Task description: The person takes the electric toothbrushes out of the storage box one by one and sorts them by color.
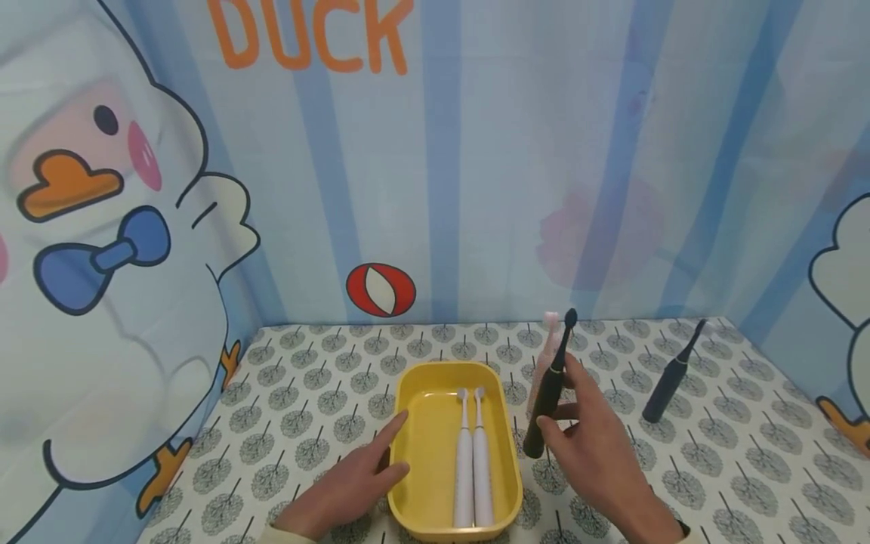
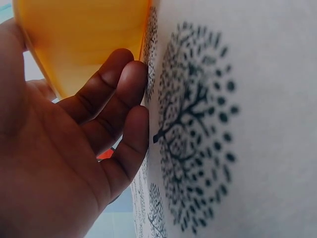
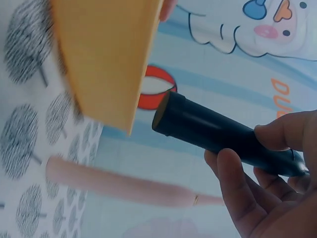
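Note:
Thumb and fingers of my right hand [image 1: 594, 438] pinch a black electric toothbrush [image 1: 549, 393], tilted with its brush head up, just right of a yellow tray [image 1: 513, 461]. In the right wrist view the round base of its handle faces the tray. My left hand [image 1: 356, 480] holds the tray's left side: thumb and index finger reach over the rim, while the other fingers bend against the outer wall [image 2: 84, 34]. Two white electric toothbrushes [image 1: 473, 468] lie side by side along the tray's right half.
A pink electric toothbrush [image 3: 124, 183] is on the table behind the black one, partly hidden in the head view. Farther right is a dark blue electric toothbrush [image 1: 669, 381]. A tree-patterned cloth [image 1: 292, 423] covers the table; a duck-print curtain [image 1: 476, 189] hangs behind.

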Tool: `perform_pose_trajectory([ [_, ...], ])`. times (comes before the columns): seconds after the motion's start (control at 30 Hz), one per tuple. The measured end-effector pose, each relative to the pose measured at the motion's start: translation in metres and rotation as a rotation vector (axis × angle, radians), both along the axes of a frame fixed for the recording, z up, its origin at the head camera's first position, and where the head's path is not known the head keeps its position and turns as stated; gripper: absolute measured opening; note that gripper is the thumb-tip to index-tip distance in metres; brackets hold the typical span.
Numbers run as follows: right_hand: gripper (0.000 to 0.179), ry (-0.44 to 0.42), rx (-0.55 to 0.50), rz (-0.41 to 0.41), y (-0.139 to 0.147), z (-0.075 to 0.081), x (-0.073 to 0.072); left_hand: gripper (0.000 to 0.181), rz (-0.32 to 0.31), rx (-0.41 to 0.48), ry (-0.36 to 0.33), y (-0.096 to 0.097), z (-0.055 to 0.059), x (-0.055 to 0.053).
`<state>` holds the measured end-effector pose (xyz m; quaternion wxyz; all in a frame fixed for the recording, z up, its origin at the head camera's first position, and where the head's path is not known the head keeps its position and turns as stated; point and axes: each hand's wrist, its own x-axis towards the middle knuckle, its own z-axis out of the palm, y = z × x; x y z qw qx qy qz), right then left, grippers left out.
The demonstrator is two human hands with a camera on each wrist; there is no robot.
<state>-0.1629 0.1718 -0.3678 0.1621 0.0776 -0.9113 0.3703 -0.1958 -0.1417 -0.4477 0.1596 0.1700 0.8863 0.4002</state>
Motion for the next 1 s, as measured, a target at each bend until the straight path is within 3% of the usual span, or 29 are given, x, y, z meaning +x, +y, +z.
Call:
perform_pose_trajectory([
  [0.27,0.091,0.084,0.072,-0.116,0.024,-0.014,-0.001,0.068,-0.014,0.036,-0.013,-0.002,-0.001,0.001],
  [0.5,0.087,0.095,0.104,-0.247,0.063,-0.049,-0.017,0.067,-0.028,0.063,-0.039,-0.002,-0.004,-0.001],
  [0.67,0.087,0.049,0.107,-0.356,0.082,-0.046,-0.016,0.067,-0.036,0.061,-0.023,-0.003,-0.006,-0.001],
  [0.87,0.086,-0.015,0.085,-0.484,0.109,-0.054,-0.021,0.067,-0.043,0.068,-0.022,-0.002,-0.003,-0.002],
  [1.0,0.085,-0.02,0.065,-0.543,0.113,-0.047,-0.018,0.067,-0.037,0.053,-0.008,-0.002,-0.003,-0.002],
])
